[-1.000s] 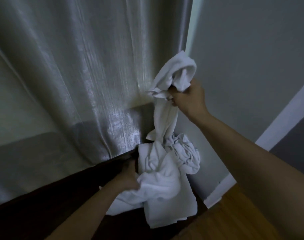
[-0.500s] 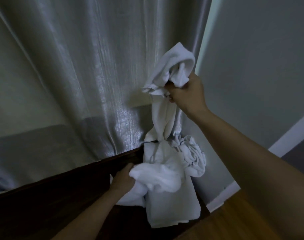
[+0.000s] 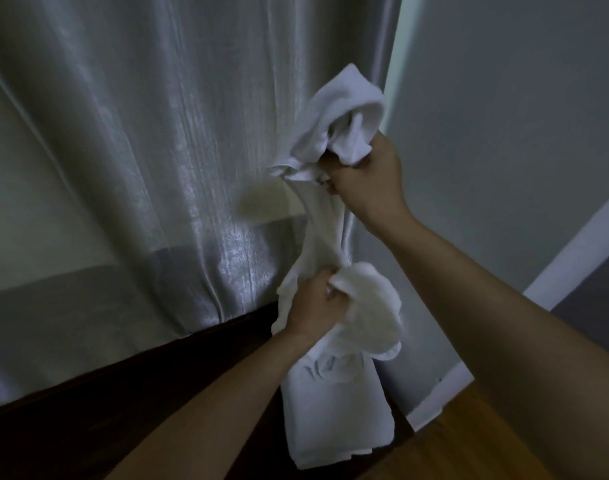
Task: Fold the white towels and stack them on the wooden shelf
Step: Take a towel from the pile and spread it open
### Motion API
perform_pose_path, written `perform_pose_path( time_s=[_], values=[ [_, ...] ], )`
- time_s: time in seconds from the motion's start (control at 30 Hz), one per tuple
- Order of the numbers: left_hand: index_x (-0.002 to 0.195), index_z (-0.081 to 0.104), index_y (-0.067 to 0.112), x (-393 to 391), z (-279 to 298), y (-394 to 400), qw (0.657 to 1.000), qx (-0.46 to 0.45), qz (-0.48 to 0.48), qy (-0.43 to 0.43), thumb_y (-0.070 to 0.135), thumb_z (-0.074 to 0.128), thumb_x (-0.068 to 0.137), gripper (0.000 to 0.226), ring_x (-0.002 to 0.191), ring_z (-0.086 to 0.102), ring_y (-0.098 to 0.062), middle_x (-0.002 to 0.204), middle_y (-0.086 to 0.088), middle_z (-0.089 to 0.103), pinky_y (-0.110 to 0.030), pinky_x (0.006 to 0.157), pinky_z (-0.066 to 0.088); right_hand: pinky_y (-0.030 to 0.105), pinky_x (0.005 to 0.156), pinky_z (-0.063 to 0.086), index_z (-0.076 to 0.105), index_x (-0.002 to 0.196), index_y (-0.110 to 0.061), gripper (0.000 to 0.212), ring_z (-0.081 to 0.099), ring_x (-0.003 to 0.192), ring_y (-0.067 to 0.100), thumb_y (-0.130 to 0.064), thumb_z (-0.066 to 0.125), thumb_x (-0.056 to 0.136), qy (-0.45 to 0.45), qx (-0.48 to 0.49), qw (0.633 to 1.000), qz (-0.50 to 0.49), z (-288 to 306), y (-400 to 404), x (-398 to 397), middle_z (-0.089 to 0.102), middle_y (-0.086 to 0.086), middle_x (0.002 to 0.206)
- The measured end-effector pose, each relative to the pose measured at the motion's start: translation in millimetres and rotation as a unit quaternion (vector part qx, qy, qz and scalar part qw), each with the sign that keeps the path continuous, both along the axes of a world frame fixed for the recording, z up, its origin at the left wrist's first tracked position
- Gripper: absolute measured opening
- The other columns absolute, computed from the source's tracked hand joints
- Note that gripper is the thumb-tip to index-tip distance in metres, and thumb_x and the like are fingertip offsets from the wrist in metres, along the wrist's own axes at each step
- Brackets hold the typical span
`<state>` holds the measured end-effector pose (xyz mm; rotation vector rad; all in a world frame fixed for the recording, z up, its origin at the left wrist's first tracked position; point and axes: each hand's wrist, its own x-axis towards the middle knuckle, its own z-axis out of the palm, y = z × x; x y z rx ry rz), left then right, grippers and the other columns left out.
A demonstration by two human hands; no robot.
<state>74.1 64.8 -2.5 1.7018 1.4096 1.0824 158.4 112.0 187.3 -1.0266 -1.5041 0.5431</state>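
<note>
A crumpled white terry towel [image 3: 325, 237] hangs bunched over the dark wooden shelf's [image 3: 88, 410] right end; the right hand [image 3: 365, 181] grips its top, raised, while the left hand [image 3: 313, 306] clutches its middle.

Our right hand [image 3: 363, 183] is raised high, fist closed with knuckles turned away from us, the bare forearm running down to the lower right corner; our left hand [image 3: 315, 308] sits lower and almost directly beneath it, fingers curled tight in a grip, its forearm reaching up from the bottom edge; both wrists are straight.
</note>
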Motion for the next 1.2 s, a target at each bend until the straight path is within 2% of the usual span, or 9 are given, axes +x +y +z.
perform_pose_path(
  time_s=[0.13, 0.3, 0.4, 0.6, 0.77, 0.87, 0.97, 1.1, 1.2],
  values=[
    [0.136, 0.056, 0.013, 3, -66, 2, 0.974, -0.027, -0.103, 0.2, 0.021, 0.056, 0.099, 0.038, 0.118, 0.06, -0.026, 0.126, -0.008, 0.066, -0.034, 0.102, 0.043, 0.054, 0.064, 0.06, 0.069, 0.094, -0.007, 0.03, 0.075, 0.074, 0.025, -0.033, 0.079, 0.082, 0.014, 0.019, 1.0, -0.002, 10, -5, 10, 0.074, 0.005, 0.077],
    [0.145, 0.046, 0.018, 0, -60, 17, 0.957, -0.028, -0.152, 0.245, 0.018, 0.059, 0.09, 0.056, 0.127, 0.051, -0.03, 0.137, -0.01, 0.057, -0.041, 0.107, 0.041, 0.055, 0.068, 0.061, 0.07, 0.098, -0.006, 0.033, 0.075, 0.079, 0.024, -0.034, 0.079, 0.083, 0.028, 0.044, 0.999, -0.002, 31, -11, 24, 0.074, 0.005, 0.083],
    [0.145, 0.042, 0.026, -8, -30, 18, 0.973, -0.048, -0.164, 0.154, 0.033, 0.067, 0.078, 0.072, 0.127, 0.054, -0.017, 0.141, 0.0, 0.055, -0.035, 0.108, 0.046, 0.055, 0.068, 0.061, 0.069, 0.098, -0.004, 0.03, 0.075, 0.079, 0.026, -0.028, 0.078, 0.084, 0.019, 0.056, 0.998, 0.002, 54, -11, 26, 0.074, 0.009, 0.083],
    [0.094, 0.053, 0.039, -31, 76, 17, 0.981, 0.071, 0.143, -0.111, 0.06, 0.077, 0.068, 0.041, 0.072, 0.066, -0.002, 0.082, 0.013, 0.067, -0.04, 0.072, 0.061, 0.056, 0.064, 0.06, 0.07, 0.097, -0.004, 0.028, 0.074, 0.075, 0.031, -0.026, 0.075, 0.081, 0.033, 0.082, 0.996, 0.031, 118, -16, 18, 0.074, 0.013, 0.08],
    [0.129, 0.038, 0.044, -48, 186, 0, 0.926, 0.242, 0.148, -0.249, 0.07, 0.081, 0.061, 0.084, 0.115, 0.06, -0.002, 0.132, 0.013, 0.054, -0.031, 0.087, 0.059, 0.054, 0.06, 0.06, 0.072, 0.082, -0.012, 0.016, 0.074, 0.069, 0.029, -0.025, 0.075, 0.072, -0.005, 0.092, 0.993, 0.07, 151, -26, -6, 0.074, 0.006, 0.071],
    [0.151, 0.022, 0.027, -65, 248, -14, 0.888, 0.34, 0.091, -0.295, 0.048, 0.085, 0.072, 0.103, 0.121, 0.06, -0.002, 0.14, 0.016, 0.054, -0.022, 0.089, 0.055, 0.036, 0.05, 0.058, 0.068, 0.07, -0.018, 0.016, 0.07, 0.056, 0.012, -0.033, 0.073, 0.068, -0.066, 0.086, 0.988, 0.111, 155, -35, -27, 0.07, -0.004, 0.059],
    [0.15, 0.031, 0.021, -94, 287, -37, 0.882, 0.372, 0.12, -0.264, 0.025, 0.081, 0.082, 0.084, 0.116, 0.066, -0.008, 0.131, 0.008, 0.064, -0.024, 0.089, 0.056, 0.02, 0.042, 0.042, 0.067, 0.065, -0.02, 0.019, 0.065, 0.048, 0.005, -0.037, 0.07, 0.072, -0.103, 0.063, 0.978, 0.169, 154, -45, -48, 0.068, -0.007, 0.054],
    [0.115, 0.066, 0.011, -137, 302, -73, 0.877, 0.415, 0.213, -0.118, 0.003, 0.07, 0.091, 0.025, 0.096, 0.068, -0.004, 0.102, 0.011, 0.072, -0.019, 0.083, 0.051, 0.024, 0.04, 0.041, 0.072, 0.078, -0.017, 0.017, 0.063, 0.047, 0.01, -0.034, 0.074, 0.082, -0.112, 0.02, 0.964, 0.241, 142, -58, -72, 0.072, 0.001, 0.063],
    [0.105, 0.068, 0.017, -168, 300, -101, 0.861, 0.42, 0.279, -0.057, 0.005, 0.064, 0.094, 0.017, 0.089, 0.066, 0.003, 0.095, 0.018, 0.071, -0.011, 0.076, 0.047, 0.027, 0.039, 0.037, 0.071, 0.086, -0.004, 0.028, 0.053, 0.044, 0.015, -0.031, 0.08, 0.085, -0.079, -0.053, 0.935, 0.343, 129, -66, -88, 0.067, 0.007, 0.061]
  ],
)
